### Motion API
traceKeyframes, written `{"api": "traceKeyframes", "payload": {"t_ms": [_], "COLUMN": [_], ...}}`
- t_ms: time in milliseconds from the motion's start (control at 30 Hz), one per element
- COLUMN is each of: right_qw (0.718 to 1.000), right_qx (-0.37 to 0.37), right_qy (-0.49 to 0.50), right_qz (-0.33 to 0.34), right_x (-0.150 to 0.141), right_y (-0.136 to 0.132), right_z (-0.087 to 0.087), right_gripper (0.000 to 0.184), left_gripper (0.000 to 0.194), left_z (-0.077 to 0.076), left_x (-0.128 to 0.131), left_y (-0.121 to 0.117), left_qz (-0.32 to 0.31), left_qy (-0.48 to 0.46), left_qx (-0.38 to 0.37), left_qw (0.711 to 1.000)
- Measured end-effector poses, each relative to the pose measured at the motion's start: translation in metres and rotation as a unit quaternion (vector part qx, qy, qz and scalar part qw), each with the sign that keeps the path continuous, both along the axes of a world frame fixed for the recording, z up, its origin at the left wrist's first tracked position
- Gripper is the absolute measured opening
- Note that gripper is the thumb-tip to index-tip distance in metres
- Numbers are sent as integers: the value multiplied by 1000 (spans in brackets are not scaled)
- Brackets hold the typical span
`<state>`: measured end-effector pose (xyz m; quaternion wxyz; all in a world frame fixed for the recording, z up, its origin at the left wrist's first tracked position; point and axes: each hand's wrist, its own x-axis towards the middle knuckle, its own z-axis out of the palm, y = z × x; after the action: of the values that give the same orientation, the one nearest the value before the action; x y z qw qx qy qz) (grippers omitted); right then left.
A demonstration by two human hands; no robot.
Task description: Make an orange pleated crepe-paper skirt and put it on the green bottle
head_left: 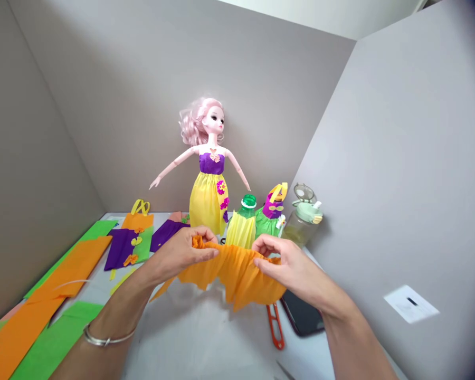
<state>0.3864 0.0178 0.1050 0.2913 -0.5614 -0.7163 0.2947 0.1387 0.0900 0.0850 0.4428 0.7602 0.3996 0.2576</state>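
Note:
A gathered piece of orange crepe paper (235,272) stretches between my hands above the table, its pleats hanging down like a skirt. My left hand (190,248) pinches its upper edge near the left end. At the right end, my right hand (277,256) grips the same edge between thumb and fingers. Just behind the paper stands a green bottle (248,203) wrapped in pleated yellow paper (240,230). A pink-haired doll (211,163) in a purple and yellow dress stands against the wall.
Orange (77,261) and green paper strips (65,330) lie at left, beside a purple, orange and green paper dress (121,248). A second dressed bottle (269,219) and a drinking bottle (302,221) stand back right. A phone (303,314) and an orange-handled cutter (275,330) lie at right.

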Motion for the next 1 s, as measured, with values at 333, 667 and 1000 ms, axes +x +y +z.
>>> {"api": "traceKeyframes", "payload": {"t_ms": [333,667,1000], "right_qw": [999,994,989], "right_qx": [-11,31,33], "right_qy": [-28,-72,-136], "right_qz": [-43,-77,-53], "right_x": [-7,-10,-13], "right_y": [-1,3,-4], "right_z": [3,-7,-5], "right_gripper": [13,13,13], "left_gripper": [19,26,13], "left_z": [-1,-17,-7], "left_x": [11,21,20], "left_y": [-4,1,-9], "left_qz": [-7,-1,-35], "left_qy": [-36,-103,-64], "left_qx": [-6,-45,-60], "left_qw": [999,994,996]}}
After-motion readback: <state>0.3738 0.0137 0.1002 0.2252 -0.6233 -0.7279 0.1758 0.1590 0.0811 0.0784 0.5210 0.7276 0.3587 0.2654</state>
